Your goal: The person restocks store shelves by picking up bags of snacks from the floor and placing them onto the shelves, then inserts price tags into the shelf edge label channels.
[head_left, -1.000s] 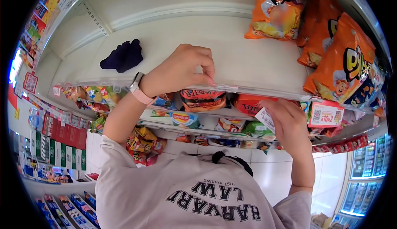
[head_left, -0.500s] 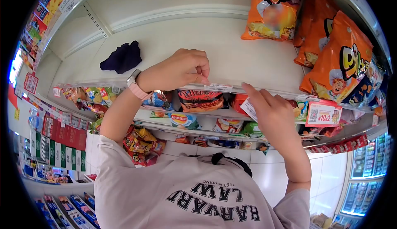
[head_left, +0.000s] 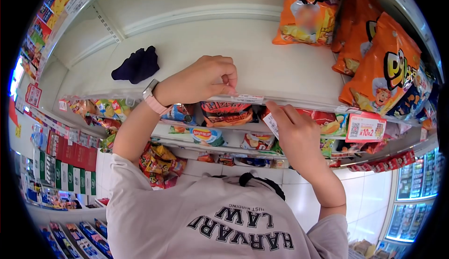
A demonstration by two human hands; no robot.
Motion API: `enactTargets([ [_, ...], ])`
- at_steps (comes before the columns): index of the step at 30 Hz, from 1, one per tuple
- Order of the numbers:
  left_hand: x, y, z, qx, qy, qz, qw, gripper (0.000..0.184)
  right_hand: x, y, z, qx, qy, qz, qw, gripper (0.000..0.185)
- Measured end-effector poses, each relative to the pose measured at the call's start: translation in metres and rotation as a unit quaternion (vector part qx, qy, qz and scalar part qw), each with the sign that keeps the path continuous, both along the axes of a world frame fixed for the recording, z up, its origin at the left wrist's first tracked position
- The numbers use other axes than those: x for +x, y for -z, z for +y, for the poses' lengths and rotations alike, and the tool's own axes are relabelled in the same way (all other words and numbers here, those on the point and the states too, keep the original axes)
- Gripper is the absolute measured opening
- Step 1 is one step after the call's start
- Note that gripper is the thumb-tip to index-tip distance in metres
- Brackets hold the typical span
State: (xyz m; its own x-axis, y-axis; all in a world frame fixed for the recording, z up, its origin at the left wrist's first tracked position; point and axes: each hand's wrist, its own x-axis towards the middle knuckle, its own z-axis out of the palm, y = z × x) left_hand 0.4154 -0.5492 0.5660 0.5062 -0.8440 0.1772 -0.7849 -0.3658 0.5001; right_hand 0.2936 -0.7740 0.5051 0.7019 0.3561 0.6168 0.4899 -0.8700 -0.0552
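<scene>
My left hand (head_left: 206, 77), with a watch (head_left: 150, 89) on a pink band, rests at the front edge of the white shelf (head_left: 196, 39). Its fingers are curled, and the thumb and a fingertip pinch at the left end of a price label (head_left: 248, 98) in the edge strip. Below that edge, my right hand (head_left: 299, 133) is closed around a small white price tag (head_left: 271, 124), partly hidden by the fingers. The right index fingertip lies close to the strip, just right of the label. A dark crumpled cloth (head_left: 136, 66) lies on the shelf at the left.
Orange chip bags (head_left: 381, 67) stand on the shelf at the right. Lower shelves hold snack bags (head_left: 229, 113). A red-framed price sign (head_left: 366, 128) hangs from the edge at right. Further off are lit drink coolers (head_left: 416, 179) and, at left, boxed goods (head_left: 65, 170).
My right hand has moved slightly left and down with the price tag, nearer the label. My left hand stays at the label's left end.
</scene>
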Motion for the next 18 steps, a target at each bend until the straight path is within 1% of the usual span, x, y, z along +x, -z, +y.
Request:
enactTargets([
  [3,-0.0005,-0.001,0.0,0.004,0.0,-0.008,1.0,0.019,-0.0004,0.0004,0.0029,0.029,-0.011,-0.013,0.999,0.055],
  [9,-0.0007,-0.0009,0.0006,0.005,0.004,-0.016,1.0,0.019,-0.0008,0.0003,0.004,0.039,0.01,-0.003,0.999,0.057],
  [14,-0.0019,-0.001,0.0003,0.006,-0.006,0.001,1.0,0.019,0.0004,0.0,0.0044,0.039,0.0,0.003,0.999,0.055],
  [18,-0.0015,0.0001,0.0005,0.008,-0.005,-0.012,1.0,0.019,0.0012,-0.0023,0.0041,0.044,0.005,0.007,0.999,0.052],
])
